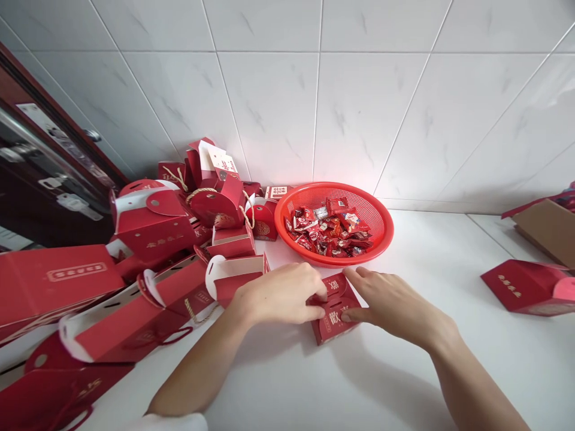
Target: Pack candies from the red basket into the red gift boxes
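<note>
A small red box (pixel 333 320) with gold characters lies on the white counter, in front of a round red basket. My left hand (pixel 287 293) is at its left side, fingers curled with thumb and fingertips on the box. On the right side my right hand (pixel 381 299) touches the box, thumb on its top face and fingers along its far right edge. Both hands hold the box between them. Behind them the red basket (pixel 385 239) holds wrapped sweets (pixel 332 227) in red wrappers.
Many red gift boxes (pixel 153 227), some open with rope handles, crowd the left side. At the right stand another red box (pixel 530 287) and a brown cardboard box (pixel 545 230). A tiled wall (pixel 269 108) closes off the back; a dark door (pixel 40 179) with keys is far left.
</note>
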The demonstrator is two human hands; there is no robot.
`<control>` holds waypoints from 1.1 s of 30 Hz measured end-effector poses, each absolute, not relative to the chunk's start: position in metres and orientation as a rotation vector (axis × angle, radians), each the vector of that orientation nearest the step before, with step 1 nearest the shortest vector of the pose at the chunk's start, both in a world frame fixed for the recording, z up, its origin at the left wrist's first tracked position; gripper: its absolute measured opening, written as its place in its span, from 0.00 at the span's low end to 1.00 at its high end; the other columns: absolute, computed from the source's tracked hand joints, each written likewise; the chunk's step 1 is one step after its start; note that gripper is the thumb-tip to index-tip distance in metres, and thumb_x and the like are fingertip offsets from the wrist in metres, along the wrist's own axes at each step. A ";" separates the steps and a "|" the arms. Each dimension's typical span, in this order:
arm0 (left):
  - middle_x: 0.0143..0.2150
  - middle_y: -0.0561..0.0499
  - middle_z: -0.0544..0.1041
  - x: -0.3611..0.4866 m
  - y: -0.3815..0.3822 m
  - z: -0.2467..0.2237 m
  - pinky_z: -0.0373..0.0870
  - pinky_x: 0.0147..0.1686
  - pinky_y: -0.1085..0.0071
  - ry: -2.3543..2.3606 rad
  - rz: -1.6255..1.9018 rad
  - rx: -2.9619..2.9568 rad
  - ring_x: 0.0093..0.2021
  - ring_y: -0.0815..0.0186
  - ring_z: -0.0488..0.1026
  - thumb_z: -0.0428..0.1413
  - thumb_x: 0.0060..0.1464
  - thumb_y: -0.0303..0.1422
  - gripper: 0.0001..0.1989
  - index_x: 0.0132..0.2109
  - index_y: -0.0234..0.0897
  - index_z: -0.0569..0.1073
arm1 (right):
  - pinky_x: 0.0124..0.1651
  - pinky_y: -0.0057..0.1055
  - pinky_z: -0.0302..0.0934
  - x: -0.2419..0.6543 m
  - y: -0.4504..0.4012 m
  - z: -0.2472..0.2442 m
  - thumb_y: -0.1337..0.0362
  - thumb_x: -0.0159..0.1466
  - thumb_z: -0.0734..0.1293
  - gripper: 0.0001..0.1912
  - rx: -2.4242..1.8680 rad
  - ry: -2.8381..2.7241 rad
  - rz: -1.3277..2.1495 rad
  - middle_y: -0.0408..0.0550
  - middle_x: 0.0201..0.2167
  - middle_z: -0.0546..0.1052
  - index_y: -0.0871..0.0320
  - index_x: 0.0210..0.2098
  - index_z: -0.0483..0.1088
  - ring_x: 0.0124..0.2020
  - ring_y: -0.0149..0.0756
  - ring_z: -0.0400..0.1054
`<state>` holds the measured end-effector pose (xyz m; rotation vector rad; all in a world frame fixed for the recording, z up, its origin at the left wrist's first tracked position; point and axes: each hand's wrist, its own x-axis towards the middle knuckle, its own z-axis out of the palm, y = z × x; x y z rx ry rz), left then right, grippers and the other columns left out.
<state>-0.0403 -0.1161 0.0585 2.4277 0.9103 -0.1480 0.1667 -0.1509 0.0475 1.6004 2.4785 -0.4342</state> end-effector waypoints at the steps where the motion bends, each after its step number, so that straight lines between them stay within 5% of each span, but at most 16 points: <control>1: 0.33 0.50 0.76 -0.040 -0.116 0.058 0.60 0.28 0.67 0.944 -0.144 2.427 0.32 0.63 0.74 0.57 0.60 0.33 0.09 0.31 0.38 0.77 | 0.34 0.34 0.58 0.166 -0.151 0.047 0.60 0.69 0.71 0.11 1.582 2.510 -0.468 0.48 0.38 0.77 0.58 0.47 0.69 0.35 0.42 0.73; 10: 0.42 0.48 0.72 -0.034 -0.115 0.054 0.62 0.32 0.67 1.140 -0.215 2.396 0.38 0.60 0.76 0.57 0.60 0.36 0.08 0.35 0.40 0.79 | 0.40 0.37 0.66 0.159 -0.154 0.044 0.62 0.72 0.66 0.10 1.466 2.581 -0.476 0.53 0.47 0.76 0.57 0.51 0.72 0.43 0.46 0.76; 18: 0.40 0.47 0.78 -0.033 -0.115 0.050 0.67 0.37 0.67 1.151 -0.181 2.368 0.43 0.57 0.78 0.57 0.59 0.29 0.04 0.39 0.39 0.77 | 0.35 0.41 0.69 0.113 -0.178 0.027 0.40 0.62 0.73 0.45 1.708 2.413 -0.194 0.77 0.61 0.70 0.69 0.64 0.65 0.43 0.59 0.78; 25: 0.45 0.46 0.78 -0.031 -0.116 0.054 0.67 0.40 0.67 1.006 -0.177 2.403 0.45 0.57 0.78 0.55 0.63 0.34 0.09 0.44 0.39 0.80 | 0.34 0.37 0.63 0.145 -0.179 0.025 0.60 0.66 0.65 0.16 1.792 2.426 -0.148 0.62 0.52 0.75 0.60 0.51 0.71 0.40 0.52 0.76; 29: 0.52 0.47 0.78 -0.037 -0.116 0.060 0.68 0.44 0.66 0.962 -0.157 2.425 0.49 0.56 0.78 0.55 0.64 0.38 0.14 0.54 0.42 0.79 | 0.40 0.39 0.62 0.216 -0.176 0.026 0.61 0.64 0.63 0.18 2.097 2.293 -0.130 0.58 0.50 0.77 0.56 0.52 0.71 0.38 0.49 0.75; 33: 0.56 0.47 0.78 -0.045 -0.116 0.064 0.69 0.47 0.66 0.982 -0.118 2.439 0.53 0.55 0.77 0.53 0.66 0.39 0.16 0.55 0.43 0.78 | 0.38 0.44 0.61 0.299 -0.171 0.017 0.58 0.67 0.63 0.20 2.568 2.043 0.101 0.70 0.56 0.74 0.59 0.55 0.72 0.44 0.59 0.74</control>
